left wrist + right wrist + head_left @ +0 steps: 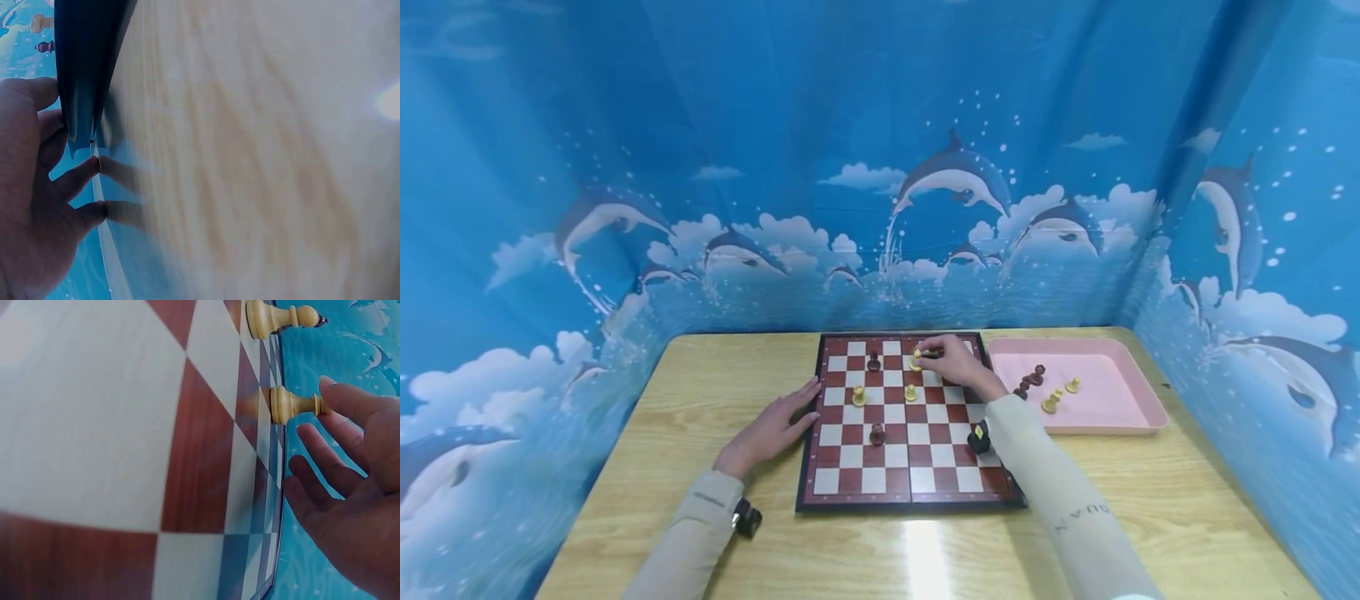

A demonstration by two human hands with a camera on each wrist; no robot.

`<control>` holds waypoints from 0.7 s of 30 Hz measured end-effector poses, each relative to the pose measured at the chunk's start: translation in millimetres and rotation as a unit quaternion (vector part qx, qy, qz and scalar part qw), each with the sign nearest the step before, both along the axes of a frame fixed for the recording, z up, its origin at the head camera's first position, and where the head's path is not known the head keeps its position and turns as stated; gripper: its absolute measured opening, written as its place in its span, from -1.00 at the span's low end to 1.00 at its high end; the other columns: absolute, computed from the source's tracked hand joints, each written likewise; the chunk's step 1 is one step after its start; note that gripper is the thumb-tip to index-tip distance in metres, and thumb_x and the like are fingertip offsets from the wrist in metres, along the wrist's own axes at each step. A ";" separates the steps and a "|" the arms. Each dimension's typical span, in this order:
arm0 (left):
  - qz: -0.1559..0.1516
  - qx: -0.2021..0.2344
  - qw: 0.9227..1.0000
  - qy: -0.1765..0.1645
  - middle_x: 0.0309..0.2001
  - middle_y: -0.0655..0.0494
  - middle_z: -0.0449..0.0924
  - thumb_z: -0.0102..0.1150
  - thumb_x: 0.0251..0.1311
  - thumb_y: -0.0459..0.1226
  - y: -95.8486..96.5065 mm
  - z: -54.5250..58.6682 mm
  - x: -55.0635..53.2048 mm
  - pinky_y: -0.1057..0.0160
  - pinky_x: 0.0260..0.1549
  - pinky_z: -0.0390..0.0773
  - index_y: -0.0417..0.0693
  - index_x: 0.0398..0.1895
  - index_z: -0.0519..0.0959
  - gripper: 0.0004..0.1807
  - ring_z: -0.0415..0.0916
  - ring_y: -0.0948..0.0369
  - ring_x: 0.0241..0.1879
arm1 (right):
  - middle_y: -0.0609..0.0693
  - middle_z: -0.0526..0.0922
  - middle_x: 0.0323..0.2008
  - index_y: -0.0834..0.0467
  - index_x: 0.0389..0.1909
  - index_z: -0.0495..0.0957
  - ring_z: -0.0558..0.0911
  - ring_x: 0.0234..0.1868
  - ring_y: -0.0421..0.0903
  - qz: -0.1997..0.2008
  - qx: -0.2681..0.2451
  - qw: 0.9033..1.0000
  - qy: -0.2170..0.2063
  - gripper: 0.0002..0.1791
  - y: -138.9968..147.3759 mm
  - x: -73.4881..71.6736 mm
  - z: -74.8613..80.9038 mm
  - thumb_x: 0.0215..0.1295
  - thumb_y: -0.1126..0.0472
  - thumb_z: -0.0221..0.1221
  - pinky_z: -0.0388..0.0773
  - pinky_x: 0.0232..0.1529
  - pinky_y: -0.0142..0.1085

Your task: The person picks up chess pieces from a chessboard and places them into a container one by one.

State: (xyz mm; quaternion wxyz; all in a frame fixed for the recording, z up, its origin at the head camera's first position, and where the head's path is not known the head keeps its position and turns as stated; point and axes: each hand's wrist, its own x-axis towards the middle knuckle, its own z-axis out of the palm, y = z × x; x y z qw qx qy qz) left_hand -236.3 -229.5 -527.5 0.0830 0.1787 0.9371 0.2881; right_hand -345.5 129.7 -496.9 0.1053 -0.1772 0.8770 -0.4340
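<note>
A red-and-white chessboard (852, 456) with a dark rim lies on the wooden table. My right hand (951, 361) reaches over its far side and pinches the top of a pale yellow chess piece (286, 405) between thumb and index finger. That piece stands upright with its base at the board; its top is partly hidden by the fingertips. My left hand (775, 427) rests at the board's left edge, fingers extended and thumb against the rim. Nearby on the squares stand a yellow pawn (911, 392), another yellow piece (859, 396) and two dark pieces, one far (873, 362), one nearer (877, 434).
Right of the board sits a pink tray (1120, 408) holding several yellow and dark chess pieces. My right forearm crosses the board's right edge. A blue dolphin-print curtain (820, 208) hangs behind and beside the table (715, 375).
</note>
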 end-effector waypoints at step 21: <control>0.001 -0.005 1.000 -0.004 0.64 0.12 -0.08 -0.14 0.57 0.09 -0.4 -2.7 -1.8 -0.23 0.54 -0.04 0.16 0.63 0.03 -0.32 -0.01 -0.03 0.59 | 0.10 0.68 0.12 0.16 0.04 0.72 0.62 0.14 0.07 -0.015 -0.009 0.999 0.037 -0.75 -6.8 -2.1 2.9 0.44 0.17 0.25 0.65 0.10 0.00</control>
